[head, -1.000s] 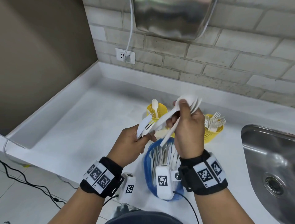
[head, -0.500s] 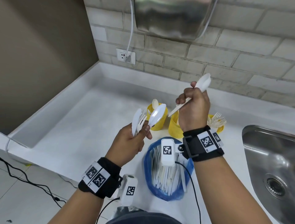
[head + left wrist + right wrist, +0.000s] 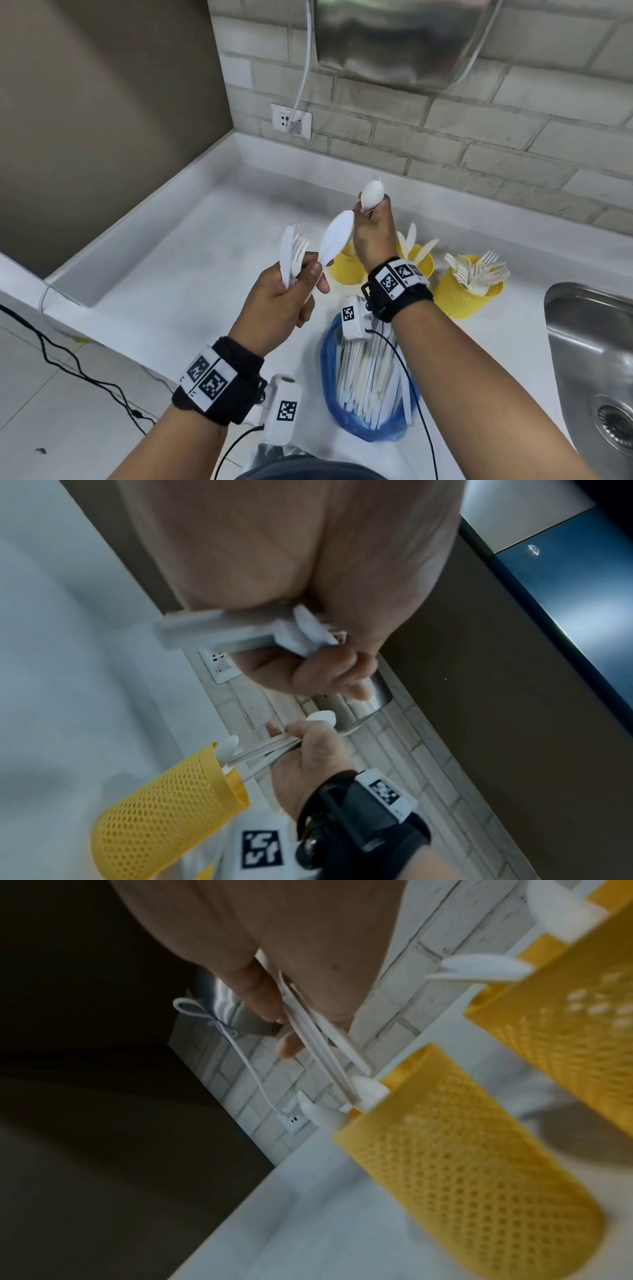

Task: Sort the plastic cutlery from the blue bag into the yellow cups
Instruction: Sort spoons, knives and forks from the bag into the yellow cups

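Left hand (image 3: 279, 301), fingers curled, grips a bunch of white plastic cutlery (image 3: 295, 255): two knives and at least one fork. Right hand (image 3: 371, 233) pinches white plastic spoons (image 3: 371, 195) over the leftmost of three yellow mesh plastic cups (image 3: 344, 270); head view shows only the bowls, count unclear. Right wrist view shows about three handles (image 3: 323, 1047) with tips at that cup's rim. Middle cup (image 3: 421, 262) holds a few pieces, right cup (image 3: 462, 294) forks. One open blue plastic bag (image 3: 370, 383), full of cutlery, lies on the white counter (image 3: 178, 274), near edge. Steel sink (image 3: 589, 359) at far right appears only in head view.
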Tool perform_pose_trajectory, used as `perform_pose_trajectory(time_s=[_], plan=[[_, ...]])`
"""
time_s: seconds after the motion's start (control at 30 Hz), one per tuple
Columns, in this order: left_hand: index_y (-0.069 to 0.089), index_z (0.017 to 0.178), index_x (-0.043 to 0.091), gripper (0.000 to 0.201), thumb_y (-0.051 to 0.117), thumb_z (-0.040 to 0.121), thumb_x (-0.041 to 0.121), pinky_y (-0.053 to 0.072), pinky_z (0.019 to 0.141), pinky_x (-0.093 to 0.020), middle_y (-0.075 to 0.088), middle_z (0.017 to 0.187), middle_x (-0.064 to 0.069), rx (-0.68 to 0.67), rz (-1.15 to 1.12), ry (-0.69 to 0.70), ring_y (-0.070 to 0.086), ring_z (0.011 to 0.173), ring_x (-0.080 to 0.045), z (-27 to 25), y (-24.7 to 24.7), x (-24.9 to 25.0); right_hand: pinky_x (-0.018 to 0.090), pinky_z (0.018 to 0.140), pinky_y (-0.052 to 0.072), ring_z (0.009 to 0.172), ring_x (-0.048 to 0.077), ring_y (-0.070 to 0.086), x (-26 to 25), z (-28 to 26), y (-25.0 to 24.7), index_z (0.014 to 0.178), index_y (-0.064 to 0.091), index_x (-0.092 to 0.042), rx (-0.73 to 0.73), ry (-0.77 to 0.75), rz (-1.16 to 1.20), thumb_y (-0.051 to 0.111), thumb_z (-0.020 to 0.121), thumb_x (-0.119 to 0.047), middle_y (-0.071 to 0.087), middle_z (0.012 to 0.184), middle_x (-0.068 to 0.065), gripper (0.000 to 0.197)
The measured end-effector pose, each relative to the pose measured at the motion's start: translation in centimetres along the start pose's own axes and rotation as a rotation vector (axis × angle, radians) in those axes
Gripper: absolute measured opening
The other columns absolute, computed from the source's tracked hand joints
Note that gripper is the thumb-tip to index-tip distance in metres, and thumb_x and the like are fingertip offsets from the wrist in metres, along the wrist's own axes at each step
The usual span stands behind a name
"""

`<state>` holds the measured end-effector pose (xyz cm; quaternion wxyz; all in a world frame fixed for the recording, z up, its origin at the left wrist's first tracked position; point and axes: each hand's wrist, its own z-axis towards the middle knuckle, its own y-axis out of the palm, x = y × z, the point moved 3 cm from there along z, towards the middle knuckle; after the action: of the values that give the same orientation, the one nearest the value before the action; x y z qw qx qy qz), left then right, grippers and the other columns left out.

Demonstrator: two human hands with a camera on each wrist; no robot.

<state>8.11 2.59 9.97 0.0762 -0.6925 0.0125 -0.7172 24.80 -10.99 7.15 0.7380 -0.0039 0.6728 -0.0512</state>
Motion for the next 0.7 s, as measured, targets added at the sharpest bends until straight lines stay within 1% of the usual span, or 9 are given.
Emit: perform_pose_trajectory(time_s=[0.07,0.13,0.2,0.3,0.37,0.47,0.53,0.6,0.7], plan=[[0.065,0.093,0.008,0.028,0.051,0.106,0.029,0.041,0.049,-0.028,0.057,0.085,-0.031,0.005,0.0,0.001,0.045,0.048,-0.02,0.0,-0.1,0.1,0.014,0.061,0.042,0.07,0.004,0.052,1.2,0.2,0.1,0.111,0.048,-0.012,0.02,-0.02,-0.085,0.054,0.098,-0.004,0.054,0.081,-0.008,0.017],[0.065,0.093,0.007,0.028,0.051,0.106,0.028,0.041,0.049,-0.028,0.059,0.085,-0.028,0.004,0.001,0.0,0.045,0.048,-0.019,-0.1,-0.1,0.2,0.015,0.058,0.042,0.069,0.005,0.052,2.3,0.3,0.0,0.11,0.049,-0.013,0.038,-0.054,-0.157,0.059,0.097,-0.008,0.057,0.085,-0.004,0.018],[0.064,0.088,0.009,0.029,0.051,0.107,0.027,0.041,0.049,-0.028,0.061,0.088,-0.028,-0.001,-0.001,0.005,0.046,0.047,-0.018,-0.1,-0.2,0.4,0.024,0.065,0.043,0.074,0.012,0.056,3.3,0.3,0.0,0.114,0.05,-0.012,0.045,-0.064,-0.205,0.061,0.097,-0.014,0.063,0.093,0.003,0.02],[0.063,0.09,0.008,0.028,0.05,0.107,0.026,0.041,0.049,-0.028,0.064,0.091,-0.022,0.008,-0.013,0.01,0.046,0.047,-0.019,-0.2,-0.3,0.6,0.032,0.08,0.05,0.093,0.022,0.063,4.2,0.2,0.0,0.127,0.051,-0.014,0.029,-0.064,-0.243,0.059,0.098,-0.017,0.067,0.109,0.009,0.03],[0.063,0.092,0.006,0.029,0.049,0.107,0.026,0.042,0.049,-0.029,0.065,0.095,-0.022,0.015,-0.023,0.013,0.045,0.048,-0.02,-0.2,-0.3,0.7,0.041,0.092,0.054,0.103,0.023,0.064,4.4,0.1,0.0,0.129,0.05,-0.022,0.008,-0.076,-0.259,0.056,0.097,-0.012,0.067,0.111,0.006,0.034],[0.063,0.093,0.002,0.031,0.049,0.107,0.027,0.042,0.05,-0.03,0.062,0.09,-0.026,0.012,-0.03,0.014,0.045,0.048,-0.02,-0.2,-0.2,0.8,0.047,0.098,0.052,0.108,0.021,0.06,3.9,-0.5,0.0,0.131,0.053,-0.015,-0.014,-0.168,-0.286,0.052,0.095,-0.004,0.063,0.115,0.004,0.038],[0.062,0.092,0.004,0.03,0.049,0.107,0.026,0.041,0.049,-0.029,0.064,0.092,-0.023,0.01,-0.036,0.014,0.045,0.047,-0.019,-0.2,-0.1,0.9,0.045,0.103,0.047,0.115,0.023,0.056,2.6,-1.0,-0.2,0.13,0.056,-0.012,0.011,-0.273,-0.346,0.052,0.098,-0.006,0.06,0.124,0.005,0.033],[0.062,0.094,0.006,0.027,0.048,0.107,0.025,0.042,0.048,-0.027,0.068,0.094,-0.016,0.012,-0.045,0.016,0.045,0.047,-0.017,-0.2,0.0,1.0,0.04,0.103,0.046,0.115,0.022,0.057,0.9,-1.9,-0.4,0.126,0.061,-0.01,0.047,-0.36,-0.329,0.052,0.1,-0.006,0.059,0.123,0.004,0.029],[0.062,0.098,0.005,0.026,0.047,0.108,0.023,0.042,0.048,-0.026,0.067,0.077,0.0,0.017,-0.052,0.01,0.045,0.046,-0.015,-0.3,-0.1,1.1,0.03,0.093,0.051,0.101,0.012,0.061,-1.9,-4.0,-1.0,0.116,0.068,-0.011,0.019,-0.3,-0.064,0.048,0.098,-0.011,0.059,0.116,0.004,0.027]])
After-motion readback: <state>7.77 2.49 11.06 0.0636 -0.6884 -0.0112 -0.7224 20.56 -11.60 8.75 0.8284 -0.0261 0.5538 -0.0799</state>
